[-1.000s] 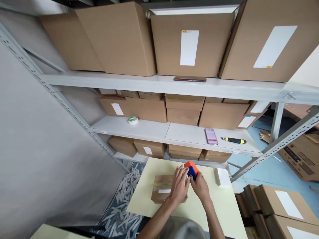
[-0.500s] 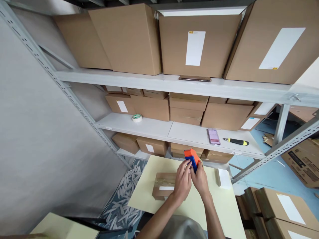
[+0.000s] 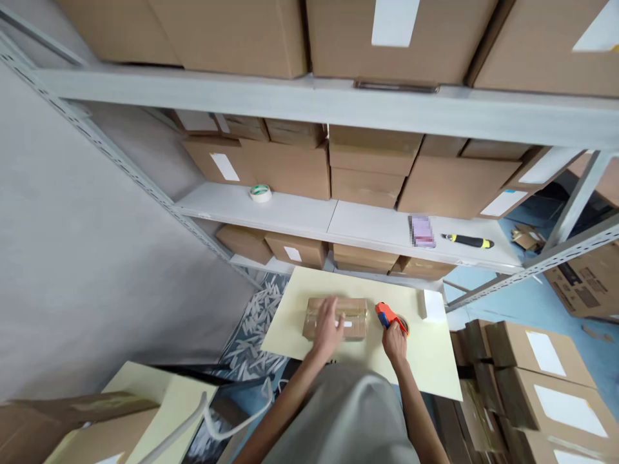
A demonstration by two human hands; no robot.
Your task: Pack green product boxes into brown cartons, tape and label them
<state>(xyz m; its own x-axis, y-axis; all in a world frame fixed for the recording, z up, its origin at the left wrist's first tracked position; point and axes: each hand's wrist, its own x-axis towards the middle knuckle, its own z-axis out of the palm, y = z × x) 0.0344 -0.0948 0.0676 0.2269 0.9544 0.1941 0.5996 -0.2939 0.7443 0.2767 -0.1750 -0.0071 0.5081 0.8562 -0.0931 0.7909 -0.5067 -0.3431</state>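
Note:
A small taped cardboard box (image 3: pixel 356 310) with a white label lies on the pale yellow tabletop (image 3: pixel 290 328). Over its left half is my left hand (image 3: pixel 329 330), open and slightly blurred, thumb apart from the fingers; whether it presses on the cardboard I cannot tell. To the right of the box, my right hand (image 3: pixel 395 343) is closed around the handle of an orange and blue tape dispenser (image 3: pixel 387 314). A tape roll (image 3: pixel 402 325) shows at the dispenser's right side, partly covered by it.
A white block-shaped item (image 3: pixel 432 305) stands at the tabletop's right edge. Ahead, the shelf (image 3: pixel 300 216) bears a tape roll (image 3: pixel 260 193), a purple packet (image 3: pixel 422 231), a utility knife (image 3: pixel 467 241) and cartons. Stacked boxes (image 3: pixel 527 348) rise at right; paper strips (image 3: pixel 258 319) litter the floor.
My left hand has let go of the tape dispenser and moved onto the box. My right hand has brought the dispenser down beside the box. The view has tilted downward.

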